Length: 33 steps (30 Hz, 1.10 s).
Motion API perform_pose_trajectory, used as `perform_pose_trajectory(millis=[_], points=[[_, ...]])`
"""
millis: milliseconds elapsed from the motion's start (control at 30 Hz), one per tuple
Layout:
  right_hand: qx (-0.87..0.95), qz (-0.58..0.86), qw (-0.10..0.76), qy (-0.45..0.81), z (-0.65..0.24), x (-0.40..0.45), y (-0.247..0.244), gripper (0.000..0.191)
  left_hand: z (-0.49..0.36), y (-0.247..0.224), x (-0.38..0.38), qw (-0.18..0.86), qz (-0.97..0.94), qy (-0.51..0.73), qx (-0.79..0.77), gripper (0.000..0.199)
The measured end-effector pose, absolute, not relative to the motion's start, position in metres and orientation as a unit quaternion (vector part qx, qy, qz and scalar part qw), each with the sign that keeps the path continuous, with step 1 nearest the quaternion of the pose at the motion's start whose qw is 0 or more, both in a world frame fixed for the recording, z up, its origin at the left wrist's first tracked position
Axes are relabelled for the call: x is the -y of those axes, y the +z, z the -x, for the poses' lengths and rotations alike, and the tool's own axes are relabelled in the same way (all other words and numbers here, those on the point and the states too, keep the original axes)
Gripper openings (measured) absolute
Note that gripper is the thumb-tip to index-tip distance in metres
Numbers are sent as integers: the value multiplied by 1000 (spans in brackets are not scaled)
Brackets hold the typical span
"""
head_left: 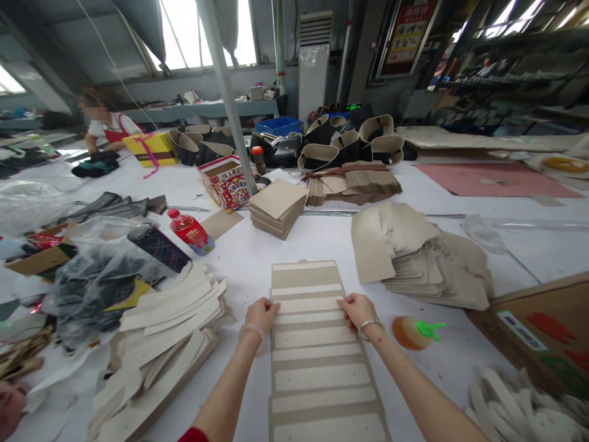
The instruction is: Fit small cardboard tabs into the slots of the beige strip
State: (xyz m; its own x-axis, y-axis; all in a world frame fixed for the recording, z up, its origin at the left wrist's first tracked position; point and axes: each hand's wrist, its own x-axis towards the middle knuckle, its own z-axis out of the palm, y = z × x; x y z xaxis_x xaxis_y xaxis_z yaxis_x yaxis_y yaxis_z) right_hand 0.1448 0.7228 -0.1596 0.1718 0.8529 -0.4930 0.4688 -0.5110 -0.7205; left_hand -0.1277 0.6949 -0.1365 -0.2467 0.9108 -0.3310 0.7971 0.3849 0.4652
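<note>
Head camera view shows a wide white work table (322, 239), on which all the near things are placed. At the right edge stands a big brown cardboard box (561, 294), but its inside cannot be seen. In the middle, directly before the person, lies a long grey-beige flat panel (306, 277) with pale strips across it. On the left, a crumpled clear plastic bag (99, 245) contains dark material, which I cannot identify. At the far side are several black open-topped containers with beige lining (352, 147), and behind them a blue plastic crate (278, 130); its content is not clear. A yellow box with pink ribbon (163, 147) is to the left of a red patterned cardboard box (234, 190), whose top is open. A red plastic bottle with red cap (191, 232) is tilted on the table, and a transparent bottle with green nozzle (409, 331), near the right wrist, holds amber liquid. The left hand (262, 316) and the right hand (359, 312) have their fingertips closed, each pinching one end of a narrow pale strip (308, 305). This strip lies across the panel's upper part; whether it touches the panel, I cannot tell.
</note>
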Motion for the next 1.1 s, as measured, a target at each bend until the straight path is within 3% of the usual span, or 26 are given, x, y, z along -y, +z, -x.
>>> perform_pose_trajectory(millis=[267, 367, 500, 667, 767, 933, 1100], points=[[463, 740, 186, 452, -144, -721, -158, 15, 122, -134, -692, 260, -546, 76, -793, 25], [517, 760, 159, 361, -145, -725, -153, 12, 117, -130, -692, 250, -550, 70, -794, 22], [626, 746, 61, 218, -136, -733, -142, 3, 106, -119, -693, 249, -567, 78, -781, 16], [666, 706, -6, 240, -135, -739, -135, 18, 95, -103, -687, 265, -566, 64, -778, 21], [682, 655, -39, 323, -147, -762, -165, 21, 101, -112, -688, 269, -565, 63, -778, 22], [678, 667, -3, 308, -156, -786, -216, 25, 107, -126, -686, 276, -560, 102, -775, 22], [662, 685, 71, 297, -156, -779, -205, 19, 107, -109, -668, 286, -561, 169, -759, 27]])
